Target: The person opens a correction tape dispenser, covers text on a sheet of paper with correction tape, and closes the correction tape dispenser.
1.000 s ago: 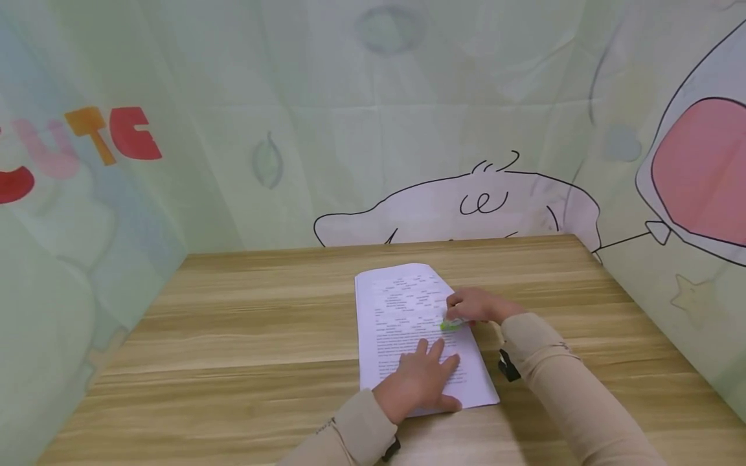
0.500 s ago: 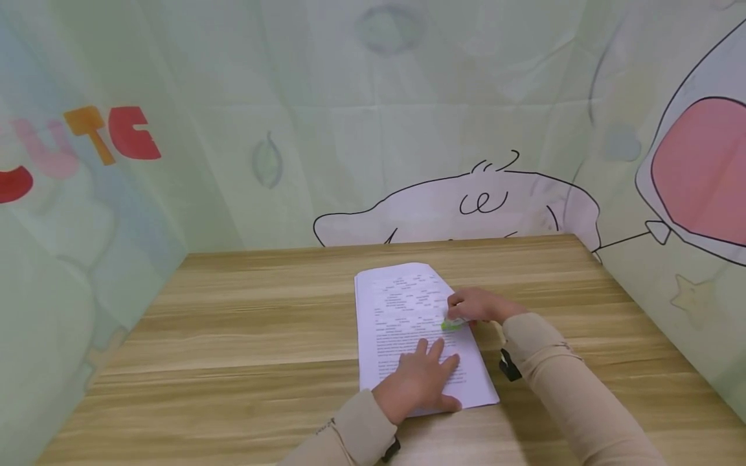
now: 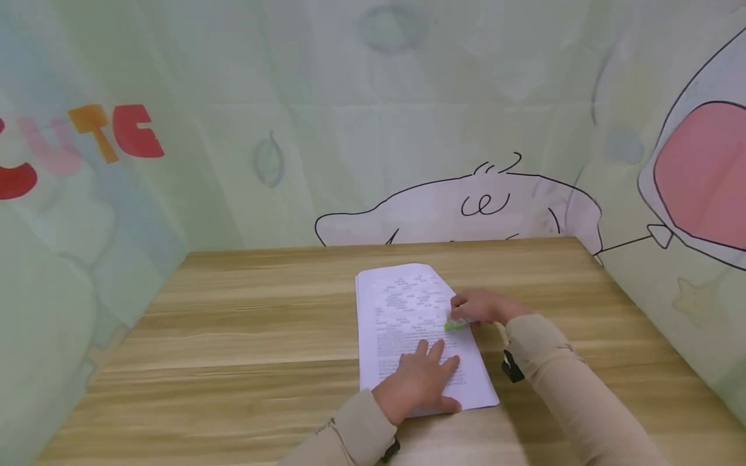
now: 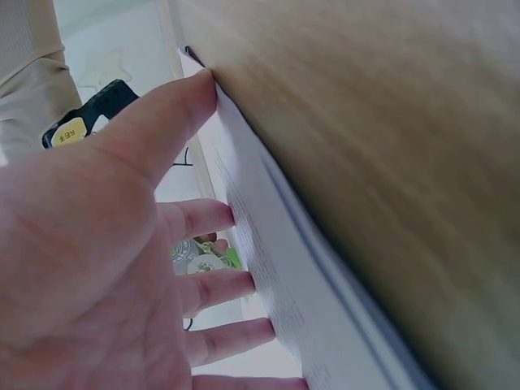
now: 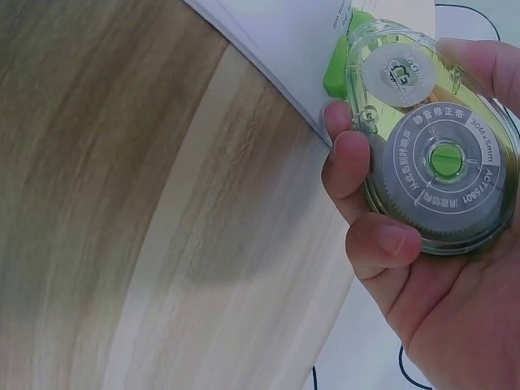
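A stack of printed paper sheets (image 3: 402,310) lies on the wooden table, its top page covered in lines of text. My left hand (image 3: 421,382) rests on the lower part of the page with fingers spread; in the left wrist view its fingertips (image 4: 219,215) touch the sheet. At the page's right edge, my right hand (image 3: 480,306) grips a correction tape dispenser (image 5: 443,158). The clear casing shows a large grey reel and a smaller white one. Its green tip (image 3: 451,325) is at the page, near the middle lines of text; the exact contact is too small to tell.
The wooden table (image 3: 245,323) extends on both sides of the paper. Behind it hangs a pale green printed backdrop (image 3: 326,129) with a cartoon figure and a pink balloon shape. Dark straps with small devices sit at both wrists.
The right hand and correction tape have shifted very slightly to the right in the head view, as has the background. The left hand and the paper look the same.
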{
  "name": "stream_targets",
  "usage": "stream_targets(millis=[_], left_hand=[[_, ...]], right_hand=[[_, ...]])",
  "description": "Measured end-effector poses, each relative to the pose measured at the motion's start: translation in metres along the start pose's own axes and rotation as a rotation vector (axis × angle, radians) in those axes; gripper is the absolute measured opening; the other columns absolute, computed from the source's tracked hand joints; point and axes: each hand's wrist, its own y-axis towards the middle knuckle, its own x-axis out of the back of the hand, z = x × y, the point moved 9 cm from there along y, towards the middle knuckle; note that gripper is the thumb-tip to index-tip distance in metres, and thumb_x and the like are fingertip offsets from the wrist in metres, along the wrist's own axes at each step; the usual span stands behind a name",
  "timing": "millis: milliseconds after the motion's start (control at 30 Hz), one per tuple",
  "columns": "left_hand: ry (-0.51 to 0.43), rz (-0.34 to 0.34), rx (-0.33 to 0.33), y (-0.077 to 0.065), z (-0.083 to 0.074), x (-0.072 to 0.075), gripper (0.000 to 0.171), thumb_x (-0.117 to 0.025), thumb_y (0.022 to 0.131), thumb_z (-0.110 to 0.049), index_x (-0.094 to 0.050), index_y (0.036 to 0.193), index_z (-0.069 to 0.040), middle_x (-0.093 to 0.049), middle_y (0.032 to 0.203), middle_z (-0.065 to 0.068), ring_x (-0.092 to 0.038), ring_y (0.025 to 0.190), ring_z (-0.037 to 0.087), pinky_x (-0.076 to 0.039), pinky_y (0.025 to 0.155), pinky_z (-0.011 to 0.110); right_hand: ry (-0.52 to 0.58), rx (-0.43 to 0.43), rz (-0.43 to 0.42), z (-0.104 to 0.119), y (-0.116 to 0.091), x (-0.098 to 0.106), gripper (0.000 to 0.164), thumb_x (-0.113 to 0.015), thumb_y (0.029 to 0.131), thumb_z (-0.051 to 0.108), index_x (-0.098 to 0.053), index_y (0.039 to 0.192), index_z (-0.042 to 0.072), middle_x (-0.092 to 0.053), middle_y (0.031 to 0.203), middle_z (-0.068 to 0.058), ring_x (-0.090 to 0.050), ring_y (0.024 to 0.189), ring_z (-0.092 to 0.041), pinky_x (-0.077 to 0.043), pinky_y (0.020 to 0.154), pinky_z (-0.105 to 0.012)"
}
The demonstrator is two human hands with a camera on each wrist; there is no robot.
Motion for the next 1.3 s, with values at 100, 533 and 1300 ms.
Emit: stream_targets(millis=[100,533,1300], left_hand=[[0.003,0.002,0.004,-0.0008,-0.0006,-0.0011,0.075,-0.063,0.074,-0.061,-0.041,0.137,-0.029,-0.033,0.145,0.005,-0.035,0.128,0.028,-0.047,0.086,0.048],[-0.006,-0.002,0.016,-0.001,-0.0001,-0.0014,0.075,-0.063,0.074,-0.061,-0.04,0.137,-0.03,-0.032,0.146,0.004,-0.034,0.129,0.028,-0.046,0.087,0.049],[0.03,-0.006,0.008,-0.0025,-0.0008,-0.0004,0.075,-0.061,0.074,-0.063,-0.04,0.138,-0.03,-0.033,0.145,0.004,-0.036,0.127,0.028,-0.048,0.085,0.047]], right_hand=[[0.009,-0.009,0.012,-0.0028,-0.0016,-0.0023,0.016,-0.052,0.087,0.029,-0.059,0.082,0.015,-0.053,0.079,-0.002,-0.048,0.065,-0.018,-0.032,0.051,-0.026],[-0.005,0.0,0.002,-0.0026,-0.0028,0.0015,0.016,-0.052,0.085,0.028,-0.059,0.083,0.014,-0.055,0.083,-0.003,-0.049,0.064,-0.019,-0.033,0.05,-0.026],[0.002,0.014,-0.009,-0.0033,-0.0061,0.0023,0.016,-0.053,0.086,0.028,-0.058,0.081,0.014,-0.055,0.082,-0.002,-0.048,0.066,-0.018,-0.032,0.05,-0.025]])
